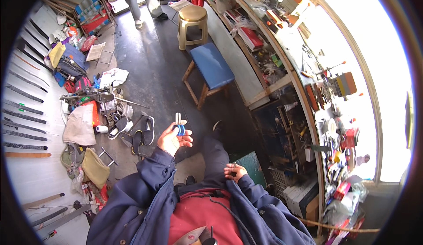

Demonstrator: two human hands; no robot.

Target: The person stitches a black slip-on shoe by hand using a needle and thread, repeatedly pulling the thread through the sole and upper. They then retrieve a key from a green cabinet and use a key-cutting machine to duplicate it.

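Note:
My left hand (173,138) is raised at the middle of the view, closed around a small blue object (179,129) with upright silver metal pieces sticking up from it. My right hand (234,170) is lower, beside my thigh, fingers curled around a small thing that I cannot make out. Below it is a green board or box (249,159). Left of my left hand, several dark shoes (149,130) lie on the floor.
Ahead stand a blue-topped wooden stool (211,64) and a plastic stool (192,18); a person's legs (145,0) show beyond. Piled bags (70,60) and clutter line the left. A long workbench (317,143) with tools runs along the bright windows at right.

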